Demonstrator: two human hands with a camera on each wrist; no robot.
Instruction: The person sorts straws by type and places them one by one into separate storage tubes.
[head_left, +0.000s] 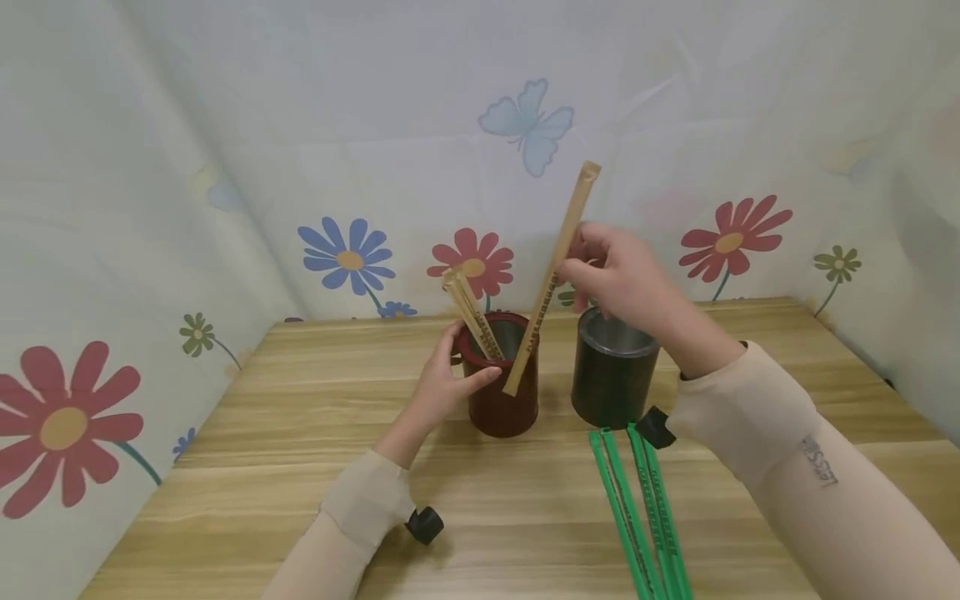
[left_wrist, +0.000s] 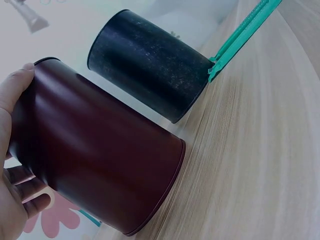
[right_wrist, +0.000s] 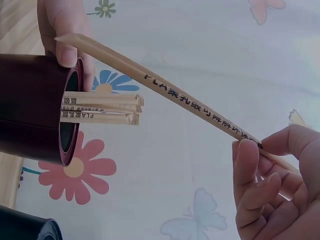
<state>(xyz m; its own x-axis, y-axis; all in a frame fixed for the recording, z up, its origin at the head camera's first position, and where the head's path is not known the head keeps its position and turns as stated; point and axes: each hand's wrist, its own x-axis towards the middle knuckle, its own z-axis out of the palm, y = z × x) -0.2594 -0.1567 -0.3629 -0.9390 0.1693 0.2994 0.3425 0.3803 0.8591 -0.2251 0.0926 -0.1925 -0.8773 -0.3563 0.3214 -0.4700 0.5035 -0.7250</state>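
Observation:
A dark red canister (head_left: pixel 504 408) stands upright on the table, several brown paper-wrapped straws (head_left: pixel 472 312) leaning inside it. My left hand (head_left: pixel 442 383) holds this canister near its rim, thumb at the front and fingers round the far side. Between thumb and fingertips, my right hand (head_left: pixel 622 275) pinches another brown wrapped straw (right_wrist: pixel 180 97), printed with dark lettering. That straw slants over the red canister, and its lower end overlaps the canister's front in the head view. The right wrist view shows the straw's free end close to the left hand (right_wrist: pixel 65 30).
A black canister (head_left: pixel 615 383) stands to the right of the red one. Several green wrapped straws (head_left: pixel 637 508) lie on the wooden table (head_left: pixel 510 533) in front of it. Behind the table hangs a white cloth (head_left: pixel 405 133) with flowers and a butterfly.

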